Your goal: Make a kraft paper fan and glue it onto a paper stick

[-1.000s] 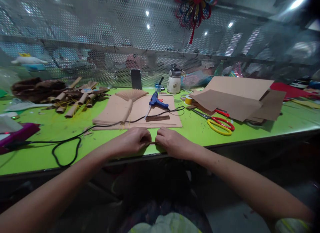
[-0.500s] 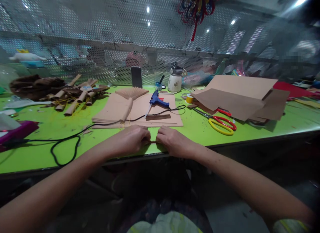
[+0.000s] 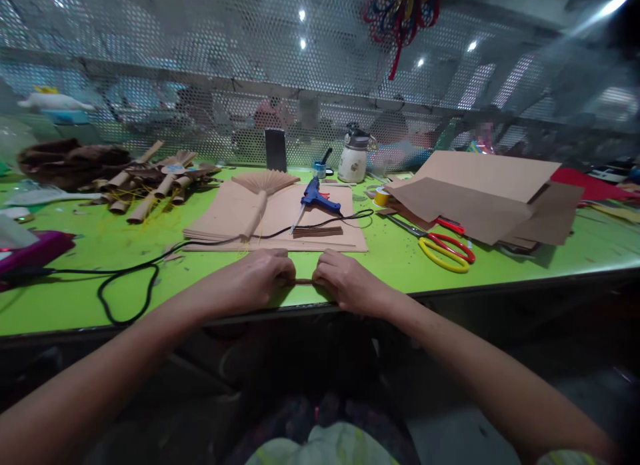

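Near the table's front edge, my left hand and my right hand are closed on the two ends of a narrow brown paper strip. Only its middle shows between them; the rest is hidden by my fingers. Just beyond lies a stack of brown paper sheets. On the stack rest a pleated paper fan with a rolled handle, a blue hot glue gun and a folded brown paper bundle.
Red-and-yellow-handled scissors lie to the right, before large brown sheets. A black cord crosses the left side. Rolled-handle paper pieces are heaped at left. A phone and a white bottle stand behind.
My left hand has shifted slightly left, away from my right hand, so more of the paper strip shows between them. The view has tilted a little.
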### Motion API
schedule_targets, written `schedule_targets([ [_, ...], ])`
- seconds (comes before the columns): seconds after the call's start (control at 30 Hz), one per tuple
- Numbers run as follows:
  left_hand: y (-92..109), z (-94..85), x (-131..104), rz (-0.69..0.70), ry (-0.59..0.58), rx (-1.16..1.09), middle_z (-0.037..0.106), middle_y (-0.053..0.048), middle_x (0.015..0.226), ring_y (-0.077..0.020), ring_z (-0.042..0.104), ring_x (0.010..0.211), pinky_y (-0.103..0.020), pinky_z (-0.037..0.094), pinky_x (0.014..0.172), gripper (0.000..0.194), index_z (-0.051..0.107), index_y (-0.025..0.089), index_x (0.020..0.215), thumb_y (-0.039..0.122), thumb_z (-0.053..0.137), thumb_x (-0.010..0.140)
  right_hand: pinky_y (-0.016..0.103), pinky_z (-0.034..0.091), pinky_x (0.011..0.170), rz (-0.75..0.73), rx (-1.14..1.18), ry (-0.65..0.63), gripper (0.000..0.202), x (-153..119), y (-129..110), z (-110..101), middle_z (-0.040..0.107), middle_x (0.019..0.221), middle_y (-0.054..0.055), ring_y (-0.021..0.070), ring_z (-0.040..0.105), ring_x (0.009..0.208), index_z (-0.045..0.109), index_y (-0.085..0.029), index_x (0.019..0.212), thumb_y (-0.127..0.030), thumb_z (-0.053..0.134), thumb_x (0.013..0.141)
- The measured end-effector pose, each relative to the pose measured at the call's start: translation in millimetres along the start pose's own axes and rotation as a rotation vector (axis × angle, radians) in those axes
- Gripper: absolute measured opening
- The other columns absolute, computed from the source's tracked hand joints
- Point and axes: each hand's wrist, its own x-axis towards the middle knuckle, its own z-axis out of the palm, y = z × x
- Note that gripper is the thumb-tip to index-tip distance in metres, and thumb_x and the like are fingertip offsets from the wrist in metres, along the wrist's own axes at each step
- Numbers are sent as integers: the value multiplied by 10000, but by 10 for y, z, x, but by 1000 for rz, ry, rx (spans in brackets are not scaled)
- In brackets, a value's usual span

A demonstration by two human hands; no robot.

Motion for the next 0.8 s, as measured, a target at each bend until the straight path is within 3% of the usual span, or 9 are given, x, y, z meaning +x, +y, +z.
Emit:
schedule_targets([
  [0.27,-30,-45,-28,26,-6,-5,629,-23,813,-141,562,732,-222,386,657,240,688,211,852,111,474,807,280,366,708,8,4,17,151,9,8,21,536,863,73,190,453,855,531,-151,850,-14,497,794],
  [0.63,75,-4,-136,49,39,78,578,-45,866,-161,549,775,-236,396,687,245,649,192,876,64,457,795,270,363,678,-8,-35,40,153,24,14,48,536,849,65,185,457,831,534,-158,847,-16,517,791],
  [0.8,82,-12,-27,106,70,115,594,-41,777,-151,556,711,-233,384,638,217,670,184,797,129,463,834,265,363,674,-21,-112,-9,119,51,-5,21,554,867,69,182,468,843,549,-151,858,-44,529,809],
])
